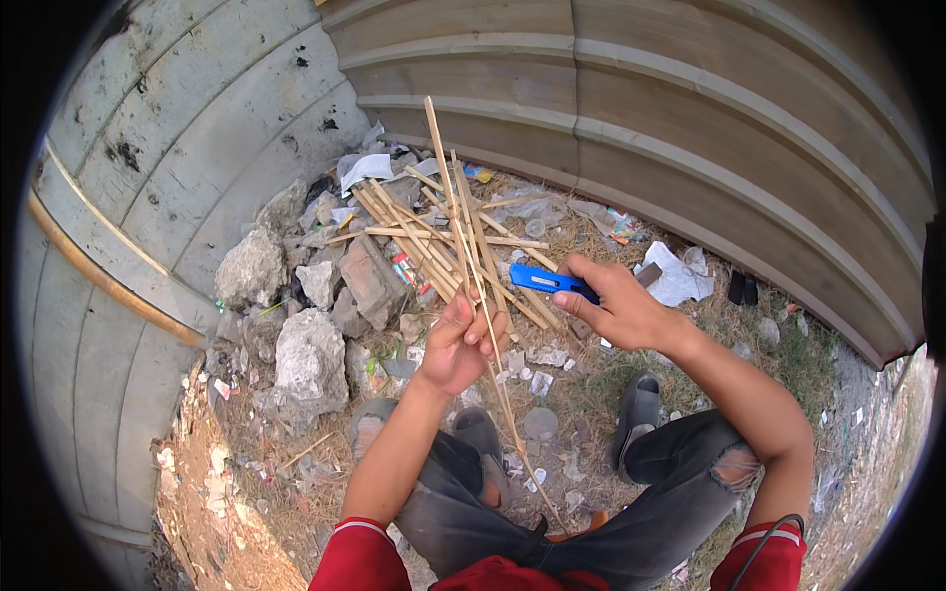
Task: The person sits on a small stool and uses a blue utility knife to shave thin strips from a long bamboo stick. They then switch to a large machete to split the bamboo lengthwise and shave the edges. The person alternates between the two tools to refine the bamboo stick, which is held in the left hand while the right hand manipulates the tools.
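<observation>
Red shirt cloth (503, 576) sits closest to the camera, with dark ripped jeans (434, 512) spread beyond it. Over the gap between the knees, the left hand (456, 347) holds a long, thin wooden strip (443, 163) — its fingers curled lightly, thumb and forefinger nearly together about it. The right hand (623, 307) has its fingers wrapped round a blue utility knife (554, 282), thumb along the handle; whether any blade is out, I cannot tell.

What could go wrong: with a blade out, a slip along the wood could reach the left fingers, since the knife's front end is aimed toward them. So loose a hold might also let the strip twist, and something this slender could snap or splinter under uneven pressure.

The strip's long axis runs away from the body, its far tip leaning a little left above the stick pile (404, 231) — the near end, thinner and slightly bent, trails down between the legs toward the ground.
</observation>
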The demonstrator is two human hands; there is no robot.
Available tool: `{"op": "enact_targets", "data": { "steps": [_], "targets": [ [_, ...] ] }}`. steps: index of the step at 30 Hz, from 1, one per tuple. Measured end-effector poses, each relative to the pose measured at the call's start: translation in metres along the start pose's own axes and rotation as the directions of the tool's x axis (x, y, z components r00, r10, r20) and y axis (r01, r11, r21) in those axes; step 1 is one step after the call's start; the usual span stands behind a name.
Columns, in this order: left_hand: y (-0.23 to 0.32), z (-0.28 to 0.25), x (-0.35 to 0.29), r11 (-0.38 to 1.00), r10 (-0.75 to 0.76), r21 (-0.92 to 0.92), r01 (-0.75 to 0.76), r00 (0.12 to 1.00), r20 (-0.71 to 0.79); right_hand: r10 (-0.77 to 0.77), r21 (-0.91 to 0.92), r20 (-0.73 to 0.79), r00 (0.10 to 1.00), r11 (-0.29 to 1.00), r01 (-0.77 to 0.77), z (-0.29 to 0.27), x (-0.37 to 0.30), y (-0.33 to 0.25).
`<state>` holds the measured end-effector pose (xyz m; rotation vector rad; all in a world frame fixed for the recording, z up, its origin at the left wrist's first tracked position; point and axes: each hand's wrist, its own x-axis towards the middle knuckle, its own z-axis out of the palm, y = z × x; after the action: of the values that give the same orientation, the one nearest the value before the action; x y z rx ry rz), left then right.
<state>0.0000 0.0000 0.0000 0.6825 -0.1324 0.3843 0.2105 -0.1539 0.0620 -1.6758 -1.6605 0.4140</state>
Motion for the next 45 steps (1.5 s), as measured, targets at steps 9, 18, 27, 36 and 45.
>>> {"op": "enact_targets", "data": {
  "steps": [9, 18, 27, 36, 45],
  "targets": [
    [0.002, 0.008, 0.007, 0.995, -0.093, -0.015, 0.095, 0.992, 0.081, -0.094, -0.095, -0.100, 0.991, 0.992, 0.084, 0.006, 0.005, -0.004],
    [0.029, 0.045, 0.059, 0.983, -0.151, 0.124, 0.132, 0.976, 0.159, -0.213, -0.216, -0.297, 0.931, 0.965, 0.152, -0.035, -0.004, -0.007],
    [0.075, 0.190, 0.134, 0.767, -0.384, 0.614, 0.186, 0.900, 0.207, -0.142, -0.132, -0.691, 0.708, 0.989, 0.069, -0.097, -0.046, -0.042],
    [0.093, 0.260, 0.116, 0.682, -0.525, 0.618, 0.391, 0.850, 0.043, -0.153, -0.063, -0.763, 0.628, 0.985, 0.163, -0.103, -0.059, -0.053],
    [0.051, 0.131, 0.004, 0.907, -0.405, -0.119, 0.404, 0.914, 0.019, -0.296, -0.217, -0.279, 0.913, 0.946, 0.240, -0.062, -0.052, -0.048]
  ]
}}
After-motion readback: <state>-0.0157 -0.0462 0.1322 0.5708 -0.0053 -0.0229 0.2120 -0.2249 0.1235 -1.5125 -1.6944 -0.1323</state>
